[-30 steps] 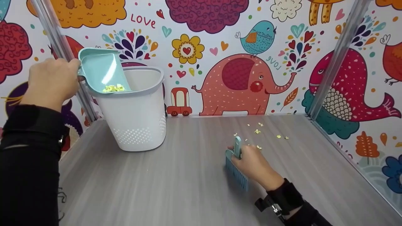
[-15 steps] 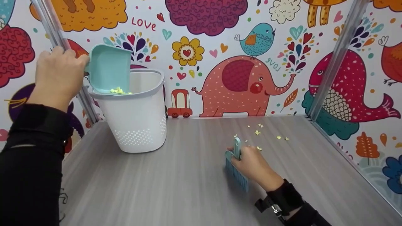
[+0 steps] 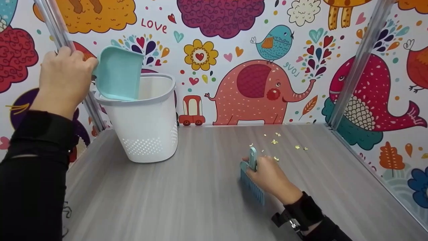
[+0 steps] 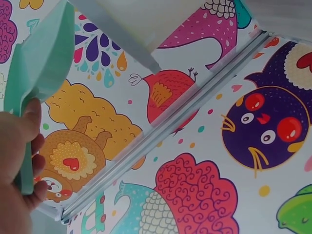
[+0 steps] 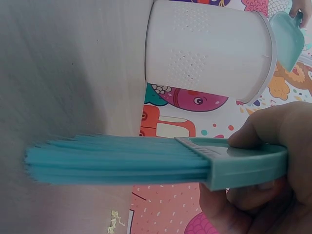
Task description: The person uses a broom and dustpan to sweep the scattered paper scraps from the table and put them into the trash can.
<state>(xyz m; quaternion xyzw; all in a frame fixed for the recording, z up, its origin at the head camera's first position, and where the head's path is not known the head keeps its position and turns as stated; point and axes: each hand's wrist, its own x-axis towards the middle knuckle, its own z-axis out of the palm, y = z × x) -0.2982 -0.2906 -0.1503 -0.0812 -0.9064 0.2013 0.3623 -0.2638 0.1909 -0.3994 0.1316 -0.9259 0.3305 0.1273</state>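
At the left my left hand [image 3: 65,78] grips the handle of a light teal dustpan [image 3: 120,73], tilted steeply over the white bin [image 3: 147,130]. No yellow bits show on its visible face; what lies inside the bin is hidden by the wall. In the left wrist view the fingers curl round the dustpan's handle [image 4: 27,165]. My right hand [image 3: 269,174] holds a teal hand brush [image 3: 252,187], bristles down at the tabletop. The bristles [image 5: 117,161] fill the middle of the right wrist view. Small pale yellow scraps [image 3: 275,142] lie scattered just beyond the brush.
The grey tabletop [image 3: 187,187] runs back to a wall printed with cartoon animals [image 3: 250,90]. Metal posts [image 3: 354,67] stand at both rear corners. The bin is at the back left of the table.
My left hand has moved slightly up and right, tipping the dustpan further over the bin. The yellow scraps on it have slid off out of sight. My right hand and the brush stay put.
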